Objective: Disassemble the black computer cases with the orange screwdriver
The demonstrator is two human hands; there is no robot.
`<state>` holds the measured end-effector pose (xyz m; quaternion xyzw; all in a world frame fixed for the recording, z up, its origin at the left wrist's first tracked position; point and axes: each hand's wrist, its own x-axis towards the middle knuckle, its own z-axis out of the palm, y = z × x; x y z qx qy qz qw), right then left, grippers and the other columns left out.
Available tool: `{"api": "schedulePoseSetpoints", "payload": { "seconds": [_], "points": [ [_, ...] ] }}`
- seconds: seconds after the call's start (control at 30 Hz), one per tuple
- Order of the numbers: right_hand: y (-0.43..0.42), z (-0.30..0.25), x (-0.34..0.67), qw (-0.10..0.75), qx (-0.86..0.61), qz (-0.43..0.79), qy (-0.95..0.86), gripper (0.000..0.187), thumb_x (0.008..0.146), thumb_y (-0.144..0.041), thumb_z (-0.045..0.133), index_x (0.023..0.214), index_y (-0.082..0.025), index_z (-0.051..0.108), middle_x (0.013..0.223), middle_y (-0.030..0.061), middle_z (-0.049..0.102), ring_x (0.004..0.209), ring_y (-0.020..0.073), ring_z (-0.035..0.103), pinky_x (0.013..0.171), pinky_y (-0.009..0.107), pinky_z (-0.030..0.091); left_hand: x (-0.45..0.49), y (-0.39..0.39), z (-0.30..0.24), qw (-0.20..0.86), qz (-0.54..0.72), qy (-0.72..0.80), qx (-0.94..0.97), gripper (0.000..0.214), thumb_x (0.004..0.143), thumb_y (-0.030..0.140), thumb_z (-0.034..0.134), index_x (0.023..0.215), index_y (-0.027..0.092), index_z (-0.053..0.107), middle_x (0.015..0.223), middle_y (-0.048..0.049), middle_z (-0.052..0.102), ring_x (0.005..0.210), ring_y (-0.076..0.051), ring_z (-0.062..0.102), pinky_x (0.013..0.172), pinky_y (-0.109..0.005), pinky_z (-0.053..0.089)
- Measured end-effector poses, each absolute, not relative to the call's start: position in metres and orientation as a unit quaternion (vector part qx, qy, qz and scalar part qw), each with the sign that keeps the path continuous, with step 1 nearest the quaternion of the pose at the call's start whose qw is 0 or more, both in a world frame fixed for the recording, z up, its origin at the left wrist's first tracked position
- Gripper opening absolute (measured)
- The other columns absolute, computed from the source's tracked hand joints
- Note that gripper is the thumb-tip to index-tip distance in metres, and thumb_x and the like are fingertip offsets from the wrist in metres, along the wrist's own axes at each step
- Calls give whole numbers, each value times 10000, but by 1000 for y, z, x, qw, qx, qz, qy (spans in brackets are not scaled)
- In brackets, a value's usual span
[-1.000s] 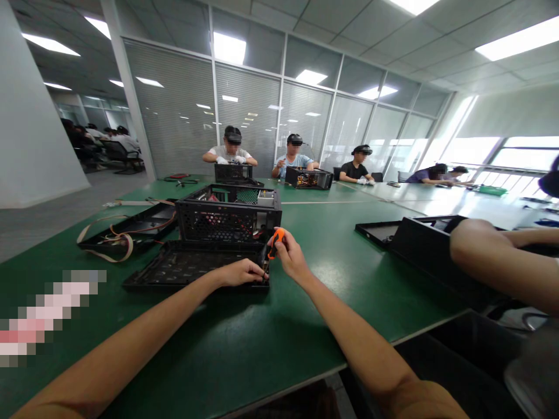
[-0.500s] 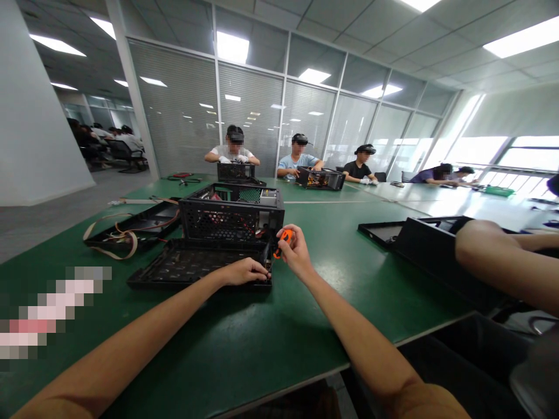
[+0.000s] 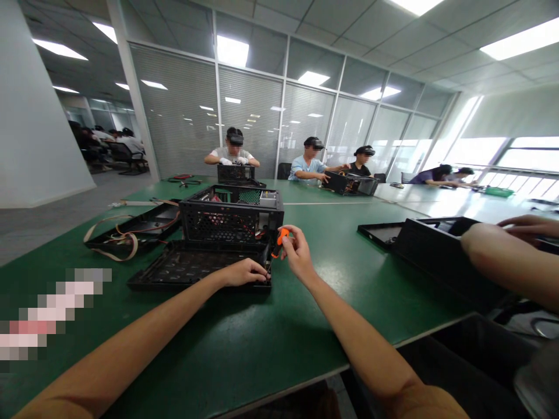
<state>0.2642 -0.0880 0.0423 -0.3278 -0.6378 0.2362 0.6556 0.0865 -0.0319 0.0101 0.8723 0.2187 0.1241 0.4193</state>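
Right hand [image 3: 300, 256] has its grip round an orange-and-black screwdriver [image 3: 279, 241], left hand [image 3: 243, 272] (can't tell its grip) at a flat black panel [image 3: 186, 263], open green desk [image 3: 349, 270] past the right edge.

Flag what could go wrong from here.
1. Slip: the orange-and-black screwdriver in the right hand tilts down toward the fingertips of the left hand, at the right end of the black panel. It could jab them.
2. Snag: the flat cable loops out past the black tray, so something moved past might catch it.
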Motion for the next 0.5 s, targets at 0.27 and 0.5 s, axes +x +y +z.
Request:
{"api": "schedulePoseSetpoints", "payload": {
  "seconds": [0.27,0.5],
  "points": [
    [-85,42,268,652,-404,115,-631,314,729,-317,601,997,-195,493,708,-26,477,505,61,392,462,185,370,87,-33,10,424,134,225,867,288,740,335,572,929,142,671,891,-40,676,805,-144,581,770,-221,408],
    [-93,45,265,619,-365,106,-688,316,826,-288,452,1133,-221,493,1044,62,510,602,72,445,497,201,413,86,-33,11,421,139,219,869,287,748,338,562,932,147,670,906,-40,674,813,-142,583,781,-221,407]
  ]
}}
